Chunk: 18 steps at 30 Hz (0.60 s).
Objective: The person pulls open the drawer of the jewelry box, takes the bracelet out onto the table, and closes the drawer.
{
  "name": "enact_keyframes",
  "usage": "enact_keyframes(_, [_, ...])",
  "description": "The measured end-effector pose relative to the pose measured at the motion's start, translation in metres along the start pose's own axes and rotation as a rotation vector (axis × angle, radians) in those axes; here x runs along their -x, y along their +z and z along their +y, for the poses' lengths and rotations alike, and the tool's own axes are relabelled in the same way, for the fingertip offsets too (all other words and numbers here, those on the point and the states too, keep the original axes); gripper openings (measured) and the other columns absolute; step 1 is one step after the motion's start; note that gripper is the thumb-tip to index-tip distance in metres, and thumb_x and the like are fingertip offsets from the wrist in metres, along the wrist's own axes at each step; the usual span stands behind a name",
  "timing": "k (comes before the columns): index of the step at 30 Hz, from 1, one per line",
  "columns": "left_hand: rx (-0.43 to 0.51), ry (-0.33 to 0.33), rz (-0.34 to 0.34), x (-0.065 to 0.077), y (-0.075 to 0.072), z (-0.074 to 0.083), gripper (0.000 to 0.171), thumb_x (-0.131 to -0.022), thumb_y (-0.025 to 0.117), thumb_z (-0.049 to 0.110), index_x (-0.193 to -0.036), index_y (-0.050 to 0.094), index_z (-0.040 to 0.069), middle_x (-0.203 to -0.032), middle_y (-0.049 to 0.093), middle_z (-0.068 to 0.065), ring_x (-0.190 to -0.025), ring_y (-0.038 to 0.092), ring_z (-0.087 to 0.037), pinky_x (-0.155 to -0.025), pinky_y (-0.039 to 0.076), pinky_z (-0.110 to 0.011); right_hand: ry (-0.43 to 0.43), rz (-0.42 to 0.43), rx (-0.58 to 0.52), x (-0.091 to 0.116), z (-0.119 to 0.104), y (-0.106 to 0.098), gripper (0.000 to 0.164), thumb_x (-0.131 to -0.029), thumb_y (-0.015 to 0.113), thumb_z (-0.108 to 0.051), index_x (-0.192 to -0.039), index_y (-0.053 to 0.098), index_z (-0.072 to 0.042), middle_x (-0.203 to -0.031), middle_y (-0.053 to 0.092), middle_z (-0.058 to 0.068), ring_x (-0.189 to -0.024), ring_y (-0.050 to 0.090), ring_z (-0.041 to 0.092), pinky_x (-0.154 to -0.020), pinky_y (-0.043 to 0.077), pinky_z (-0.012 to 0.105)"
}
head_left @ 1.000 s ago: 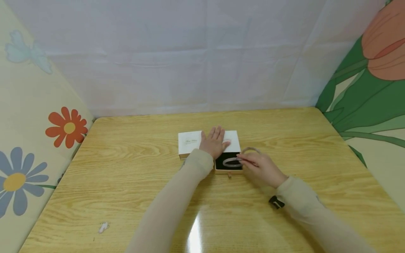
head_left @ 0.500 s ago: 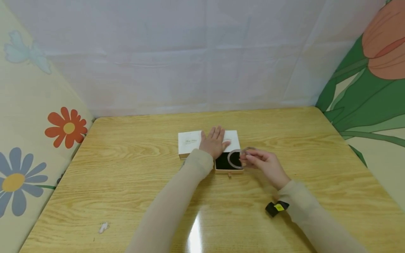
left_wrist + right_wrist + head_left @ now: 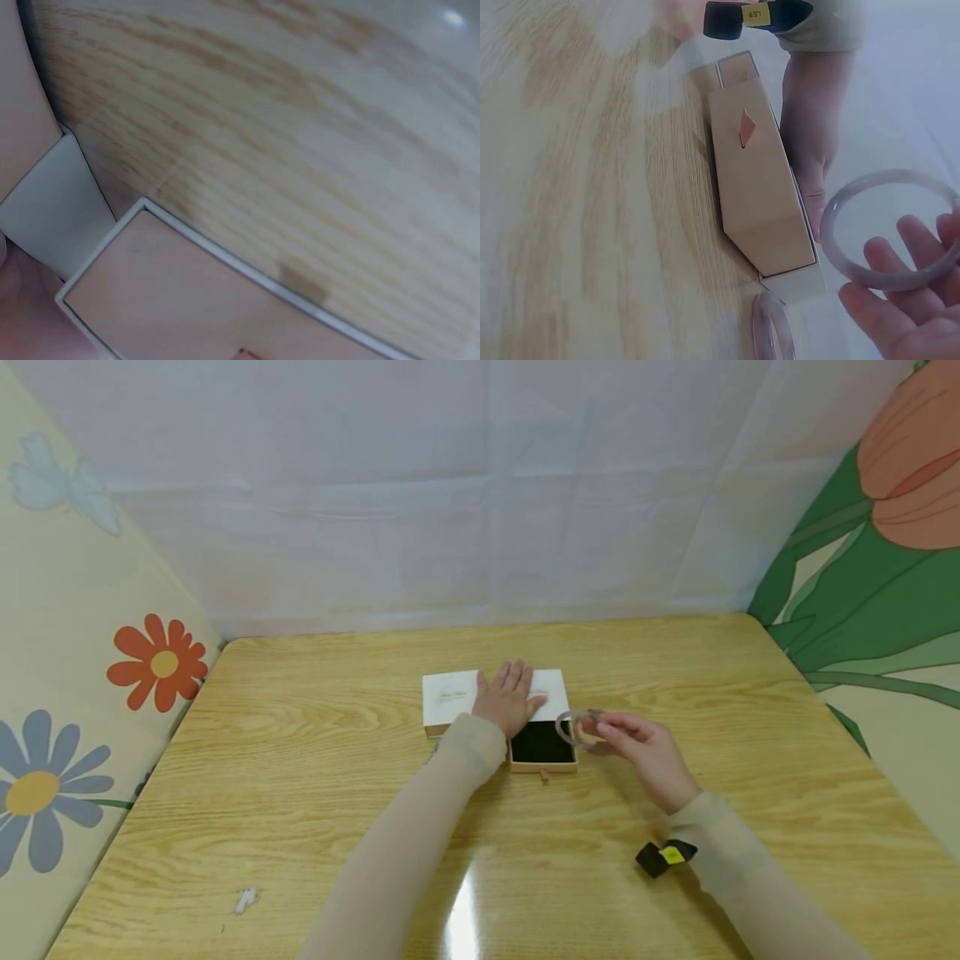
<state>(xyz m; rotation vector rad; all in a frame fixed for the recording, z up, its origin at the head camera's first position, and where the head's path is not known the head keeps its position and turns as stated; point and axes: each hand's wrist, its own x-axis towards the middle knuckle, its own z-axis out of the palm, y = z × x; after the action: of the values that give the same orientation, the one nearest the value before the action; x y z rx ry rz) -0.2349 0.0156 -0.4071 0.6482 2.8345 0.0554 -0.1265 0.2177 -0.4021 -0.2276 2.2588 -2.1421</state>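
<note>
My left hand (image 3: 504,703) lies flat across two white lettered boxes, the left box (image 3: 446,697) and the right box (image 3: 553,693), fingers straight. From the right box a drawer (image 3: 542,768) is pulled out toward me; its dark lining shows nothing on it. Beside it, my right hand (image 3: 647,756) pinches a pale, translucent bangle (image 3: 896,282) above the table. A second bangle (image 3: 763,330) lies by the box's right side, partly behind the right hand in the head view. In the left wrist view, the drawer front (image 3: 172,277) is close, with little of the hand.
The wood-grain table (image 3: 300,793) carries a small white scrap (image 3: 245,900) at the front left. A black tracker with a yellow label (image 3: 667,857) sits at my right wrist. A white cloth (image 3: 375,527) hangs behind, with flower-printed panels on both sides.
My right hand has lifted the bangle from over the drawer and drawn it to the right, turning it more upright. The left hand and the boxes have not moved.
</note>
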Motion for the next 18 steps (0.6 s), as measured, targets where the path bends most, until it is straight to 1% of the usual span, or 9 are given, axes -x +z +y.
enact_keyframes(4, [-0.001,-0.001,-0.002,-0.001,0.001,0.000,0.068,-0.103,0.014,0.054,-0.158,0.000,0.016,-0.163,-0.007,-0.002,-0.148,-0.004,-0.020,-0.116,0.001,-0.054,-0.043,0.012,-0.005,0.001,0.001,-0.003,0.023,-0.101,0.055,-0.016,-0.110,0.066,0.002,-0.107,0.072,-0.006,-0.102,0.066,0.008,-0.084,0.054,0.029])
enact_keyframes(6, [0.001,-0.003,-0.004,-0.001,0.001,0.000,0.068,-0.103,0.014,0.054,-0.158,0.000,0.016,-0.163,-0.007,-0.002,-0.148,-0.004,-0.020,-0.116,0.000,-0.054,-0.060,0.023,-0.028,0.001,0.001,-0.005,0.026,-0.101,0.054,-0.018,-0.112,0.065,0.004,-0.108,0.072,-0.005,-0.102,0.066,0.010,-0.083,0.054,0.029])
enact_keyframes(11, [0.008,-0.007,-0.004,-0.001,0.002,0.001,0.069,-0.102,0.014,0.054,-0.158,0.001,0.016,-0.163,-0.006,-0.001,-0.148,-0.005,-0.019,-0.116,0.000,-0.053,-0.115,0.053,-0.182,0.001,0.002,-0.009,0.022,-0.102,0.052,-0.014,-0.113,0.068,-0.004,-0.111,0.071,-0.002,-0.104,0.067,0.012,-0.082,0.055,0.029])
enact_keyframes(14, [0.009,-0.009,-0.003,-0.001,0.002,0.001,0.069,-0.102,0.014,0.054,-0.158,0.001,0.016,-0.163,-0.006,-0.001,-0.148,-0.005,-0.019,-0.116,0.000,-0.053,-0.156,0.070,-0.273,0.001,0.002,-0.012,0.022,-0.102,0.051,-0.010,-0.111,0.069,-0.005,-0.113,0.071,0.001,-0.103,0.068,0.016,-0.081,0.056,0.030])
enact_keyframes(16, [0.007,-0.009,-0.001,0.000,0.001,0.001,0.068,-0.103,0.014,0.054,-0.158,0.001,0.016,-0.163,-0.006,-0.001,-0.148,-0.005,-0.019,-0.116,0.000,-0.053,-0.170,0.087,-0.312,0.001,0.002,-0.013,0.022,-0.102,0.050,-0.008,-0.110,0.070,-0.005,-0.113,0.071,0.003,-0.102,0.068,0.018,-0.079,0.056,0.031])
enact_keyframes(18, [0.006,-0.007,0.001,0.001,-0.001,0.001,0.068,-0.103,0.014,0.054,-0.158,0.001,0.015,-0.163,-0.006,-0.001,-0.148,-0.005,-0.019,-0.116,0.001,-0.053,-0.164,0.104,-0.331,0.001,0.002,-0.015,0.022,-0.102,0.050,-0.009,-0.111,0.070,-0.004,-0.113,0.071,0.003,-0.100,0.069,0.018,-0.078,0.056,0.031])
